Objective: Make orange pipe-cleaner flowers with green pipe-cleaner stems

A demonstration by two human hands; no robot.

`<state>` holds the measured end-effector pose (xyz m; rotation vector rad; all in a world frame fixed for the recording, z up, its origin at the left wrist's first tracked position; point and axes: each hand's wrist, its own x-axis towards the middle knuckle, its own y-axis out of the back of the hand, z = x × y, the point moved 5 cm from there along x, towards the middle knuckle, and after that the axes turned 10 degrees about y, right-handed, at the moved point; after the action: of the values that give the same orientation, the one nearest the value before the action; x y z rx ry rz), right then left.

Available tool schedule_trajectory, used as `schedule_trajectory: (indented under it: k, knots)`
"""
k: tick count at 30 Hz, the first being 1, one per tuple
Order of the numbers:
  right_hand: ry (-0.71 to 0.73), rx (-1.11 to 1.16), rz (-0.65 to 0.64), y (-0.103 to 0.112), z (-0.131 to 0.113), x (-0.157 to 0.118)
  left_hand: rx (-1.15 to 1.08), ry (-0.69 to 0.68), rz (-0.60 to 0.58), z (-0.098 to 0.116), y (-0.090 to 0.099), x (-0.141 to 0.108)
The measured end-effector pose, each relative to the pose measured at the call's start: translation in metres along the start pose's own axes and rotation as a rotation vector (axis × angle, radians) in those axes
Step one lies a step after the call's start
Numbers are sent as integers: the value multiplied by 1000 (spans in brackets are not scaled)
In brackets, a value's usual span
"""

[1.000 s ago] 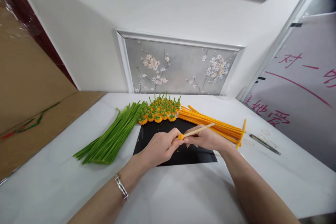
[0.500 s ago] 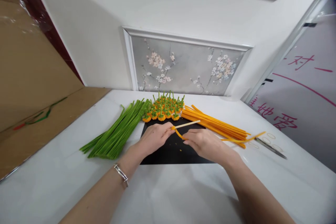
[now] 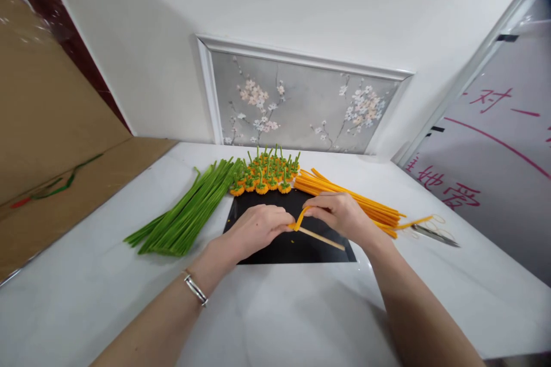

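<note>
An orange fuzzy wire stem bends around a thin, pale wooden stick over the flat black rectangular mat. The left hand pinches the stick's left end with the wrapped wire; the right hand grips the wire's loose length. Beyond stand small orange-and-green fuzzy flowers, between a green fuzzy-stem bundle at left and an orange fuzzy-stem bundle at right.

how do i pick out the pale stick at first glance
On the white table, find the black sheet. Over it, the left hand holds a thin stick that points right. Its pale, straight shape sets it apart from the bent orange strip at its held end.
</note>
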<state>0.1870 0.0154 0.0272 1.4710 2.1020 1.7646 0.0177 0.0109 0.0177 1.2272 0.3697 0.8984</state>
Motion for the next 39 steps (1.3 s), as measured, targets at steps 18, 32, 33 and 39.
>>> schedule_trajectory:
  k: [18,32,33,39]
  knots:
    - [82,-191,-247,-23,-31,-4,-44,207,228,-25,13,-1]
    - [150,-23,186,4,-20,0,-8,-23,33,-6,3,-1]
    - [132,2,186,4,-16,0,-20,-39,21,-3,3,-1]
    - [-32,154,58,-5,8,-3,-129,-108,38,7,6,-2]
